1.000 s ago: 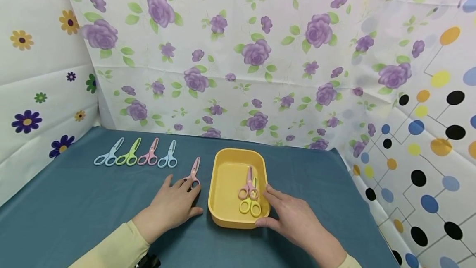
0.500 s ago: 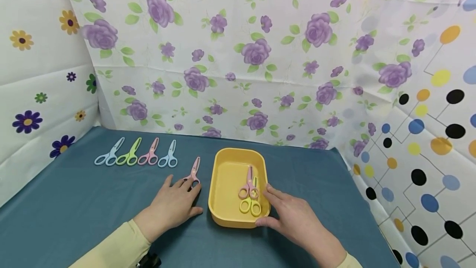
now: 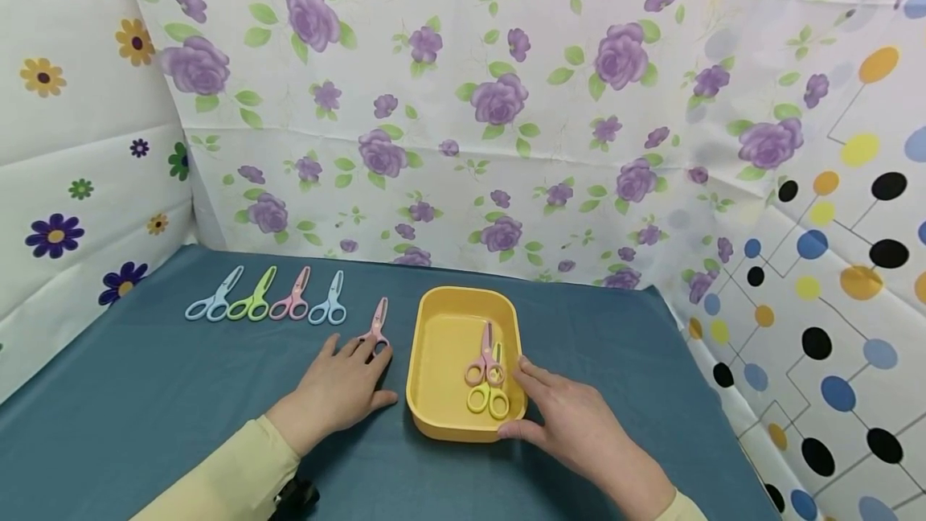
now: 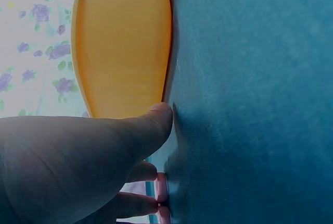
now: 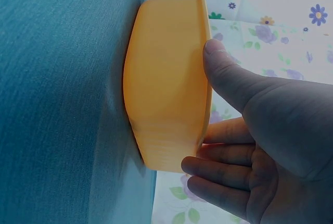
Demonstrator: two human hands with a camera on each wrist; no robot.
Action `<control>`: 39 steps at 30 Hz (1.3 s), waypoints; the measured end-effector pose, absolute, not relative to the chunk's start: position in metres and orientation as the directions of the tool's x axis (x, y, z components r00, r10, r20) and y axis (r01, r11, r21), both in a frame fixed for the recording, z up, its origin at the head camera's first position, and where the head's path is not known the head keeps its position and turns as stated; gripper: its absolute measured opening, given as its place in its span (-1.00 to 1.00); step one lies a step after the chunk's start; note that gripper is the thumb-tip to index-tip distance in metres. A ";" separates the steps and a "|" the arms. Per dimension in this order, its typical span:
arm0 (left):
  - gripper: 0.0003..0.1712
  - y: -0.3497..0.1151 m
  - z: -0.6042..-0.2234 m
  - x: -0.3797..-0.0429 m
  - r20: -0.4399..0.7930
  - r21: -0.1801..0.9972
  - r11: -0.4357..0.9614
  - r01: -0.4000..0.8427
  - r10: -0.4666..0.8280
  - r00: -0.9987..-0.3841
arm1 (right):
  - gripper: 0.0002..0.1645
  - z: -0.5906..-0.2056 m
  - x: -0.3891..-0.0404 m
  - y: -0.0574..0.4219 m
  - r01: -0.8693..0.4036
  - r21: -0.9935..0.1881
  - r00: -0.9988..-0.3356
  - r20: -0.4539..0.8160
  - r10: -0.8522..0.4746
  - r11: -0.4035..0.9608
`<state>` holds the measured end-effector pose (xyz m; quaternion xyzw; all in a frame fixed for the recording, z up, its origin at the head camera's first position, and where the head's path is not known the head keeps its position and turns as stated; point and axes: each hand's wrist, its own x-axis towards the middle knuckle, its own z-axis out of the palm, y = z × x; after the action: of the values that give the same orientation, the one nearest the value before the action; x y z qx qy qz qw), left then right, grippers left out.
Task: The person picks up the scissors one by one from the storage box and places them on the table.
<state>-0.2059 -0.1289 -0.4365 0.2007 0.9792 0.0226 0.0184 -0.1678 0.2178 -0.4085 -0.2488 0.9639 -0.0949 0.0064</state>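
My left hand (image 3: 343,388) lies low over the table, its fingertips on the handle loops of a pair of pink scissors (image 3: 379,318), which point away from me. In the left wrist view the pink loops (image 4: 162,188) show at the fingertips, with the thumb held apart near the yellow tray (image 4: 122,47). My right hand (image 3: 567,420) touches the right side of that tray (image 3: 434,428), thumb near its front corner and fingers fairly straight along the rim. Inside, pink scissors (image 3: 487,348) overlap yellow scissors (image 3: 488,400).
Left of the tray, at the back, is a row of blue scissors (image 3: 217,296), green scissors (image 3: 253,296), pink scissors (image 3: 292,296) and light blue scissors (image 3: 330,300). A dark blue cloth (image 3: 181,392) covers the table. Flowered curtains (image 3: 434,103) hang behind.
The pink scissors under my left fingertips have slid slightly away from me, and the left hand has moved forward with them. My right hand and the tray have stayed in place.
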 end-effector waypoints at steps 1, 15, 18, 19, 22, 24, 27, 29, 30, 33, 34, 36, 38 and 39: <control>-0.10 -0.129 -0.437 -0.208 -0.030 0.052 0.921 0.386 0.388 -0.921 | 0.15 -0.408 -0.168 0.218 -0.477 -0.187 -0.877 0.034 -0.480 0.859; -0.11 -0.124 -0.439 -0.237 -0.051 0.078 0.946 0.315 0.319 -0.946 | 0.15 -0.408 -0.168 0.217 -0.482 -0.174 -0.875 0.044 -0.483 0.858; -0.10 -0.124 -0.438 -0.243 -0.064 0.089 0.950 0.300 0.306 -0.950 | 0.15 -0.409 -0.168 0.218 -0.479 -0.178 -0.876 0.041 -0.480 0.859; -0.10 -0.124 -0.438 -0.245 -0.070 0.094 0.951 0.294 0.301 -0.951 | 0.15 -0.409 -0.168 0.218 -0.479 -0.179 -0.876 0.039 -0.480 0.859; -0.11 -0.124 -0.438 -0.250 -0.076 0.102 0.954 0.283 0.291 -0.954 | 0.15 -0.409 -0.168 0.218 -0.478 -0.183 -0.877 0.035 -0.480 0.859; -0.12 -0.125 -0.437 -0.251 -0.073 0.104 0.953 0.283 0.291 -0.954 | 0.16 -0.409 -0.168 0.218 -0.476 -0.184 -0.877 0.032 -0.479 0.860; -0.13 -0.126 -0.436 -0.253 -0.069 0.107 0.952 0.286 0.295 -0.953 | 0.17 -0.409 -0.169 0.217 -0.473 -0.184 -0.879 0.027 -0.477 0.861; -0.13 -0.127 -0.435 -0.254 -0.068 0.109 0.952 0.287 0.295 -0.953 | 0.17 -0.408 -0.169 0.217 -0.470 -0.185 -0.880 0.024 -0.474 0.863; -0.13 -0.128 -0.435 -0.255 -0.068 0.109 0.952 0.285 0.293 -0.954 | 0.17 -0.408 -0.169 0.217 -0.468 -0.186 -0.881 0.022 -0.473 0.864; -0.13 -0.129 -0.436 -0.256 -0.073 0.110 0.953 0.281 0.289 -0.954 | 0.17 -0.408 -0.169 0.216 -0.463 -0.186 -0.884 0.018 -0.468 0.867; -0.13 -0.130 -0.436 -0.257 -0.074 0.110 0.954 0.280 0.289 -0.955 | 0.17 -0.408 -0.168 0.216 -0.462 -0.186 -0.884 0.018 -0.467 0.867; -0.13 -0.130 -0.436 -0.257 -0.077 0.113 0.954 0.278 0.288 -0.955 | 0.17 -0.408 -0.168 0.216 -0.462 -0.184 -0.884 0.020 -0.467 0.867; -0.13 -0.131 -0.436 -0.257 -0.078 0.114 0.954 0.277 0.287 -0.955 | 0.16 -0.408 -0.168 0.216 -0.464 -0.181 -0.883 0.024 -0.468 0.867; -0.13 -0.131 -0.436 -0.257 -0.078 0.112 0.954 0.277 0.286 -0.955 | 0.16 -0.408 -0.168 0.216 -0.465 -0.182 -0.883 0.025 -0.468 0.867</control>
<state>-0.2571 -0.1312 -0.4360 0.1425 0.9874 0.0502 0.0467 -0.1680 0.2160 -0.4080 -0.2414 0.9660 -0.0916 0.0098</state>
